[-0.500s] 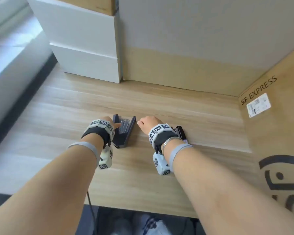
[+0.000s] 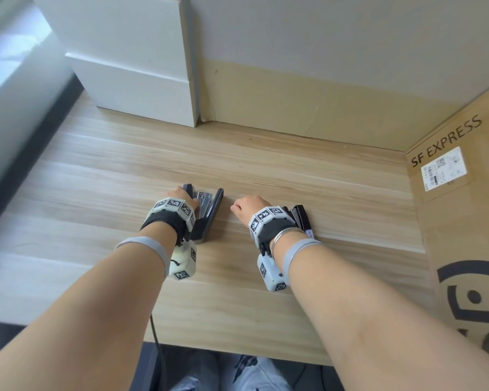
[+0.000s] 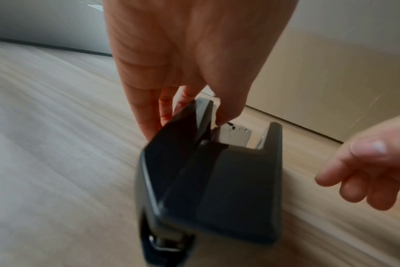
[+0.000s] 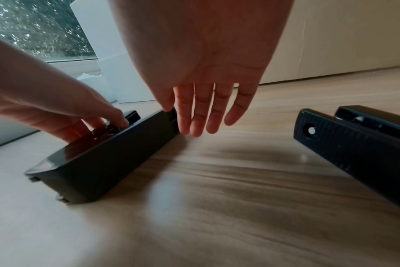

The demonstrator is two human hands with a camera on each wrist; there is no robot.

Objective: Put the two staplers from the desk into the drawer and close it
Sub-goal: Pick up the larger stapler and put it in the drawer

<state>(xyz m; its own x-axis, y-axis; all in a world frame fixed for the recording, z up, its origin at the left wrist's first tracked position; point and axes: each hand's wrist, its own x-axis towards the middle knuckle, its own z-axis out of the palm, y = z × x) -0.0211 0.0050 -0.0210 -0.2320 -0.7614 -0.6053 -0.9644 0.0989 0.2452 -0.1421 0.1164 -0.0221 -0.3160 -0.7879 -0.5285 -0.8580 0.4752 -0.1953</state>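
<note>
A large dark stapler (image 2: 209,214) lies on its side on the wooden desk (image 2: 294,170), its jaws spread apart. My left hand (image 2: 185,194) grips its upper arm, fingers on the outside and thumb on the inner face, as the left wrist view shows on the stapler (image 3: 228,180). My right hand (image 2: 239,206) hovers just right of it, fingers straight and holding nothing (image 4: 199,117). A smaller black stapler (image 2: 301,218) lies on the desk right of my right wrist, untouched (image 4: 354,144). No drawer is in view.
A white stepped box (image 2: 130,69) stands at the back left, against a cardboard panel (image 2: 322,103). A tall SF EXPRESS carton (image 2: 463,227) walls off the right side. The desk's front edge (image 2: 237,354) runs just before my lap.
</note>
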